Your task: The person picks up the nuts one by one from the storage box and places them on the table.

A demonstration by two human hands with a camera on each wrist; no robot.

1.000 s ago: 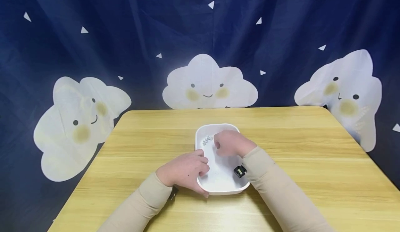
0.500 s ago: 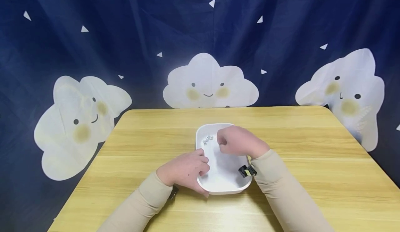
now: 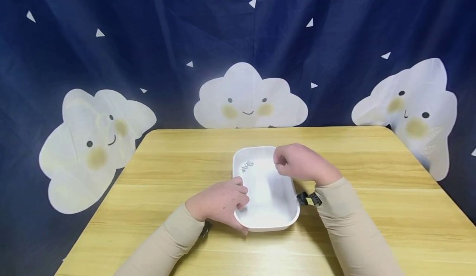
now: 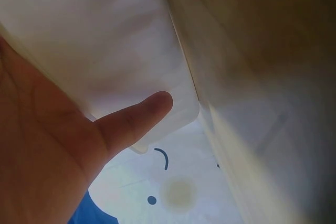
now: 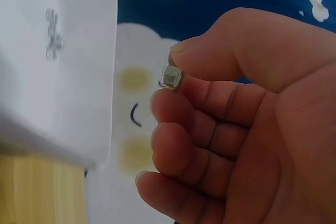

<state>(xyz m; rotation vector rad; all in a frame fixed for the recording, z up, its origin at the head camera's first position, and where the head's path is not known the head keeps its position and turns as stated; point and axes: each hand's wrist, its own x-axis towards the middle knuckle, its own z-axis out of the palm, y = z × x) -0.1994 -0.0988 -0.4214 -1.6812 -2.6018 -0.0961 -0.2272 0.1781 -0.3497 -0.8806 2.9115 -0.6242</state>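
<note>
A white tray with rounded corners stands on the table. My left hand holds its near left side, fingers curled over the rim and thumb against the outside; in the left wrist view the thumb presses along the tray wall. My right hand is over the far right rim. Between its thumb and index finger it pinches a small silver metal piece with a squarish face, partly hidden by the fingers. Several small silver pieces lie together in the tray's far left corner.
The wooden table extends around the tray on all sides. Behind it hangs a dark blue curtain printed with white clouds. A small black wrist camera sits under the right sleeve, near the tray's right rim.
My right hand has moved from inside the tray to the right and slightly up, over the right rim. My left hand and the tray have stayed in place.
</note>
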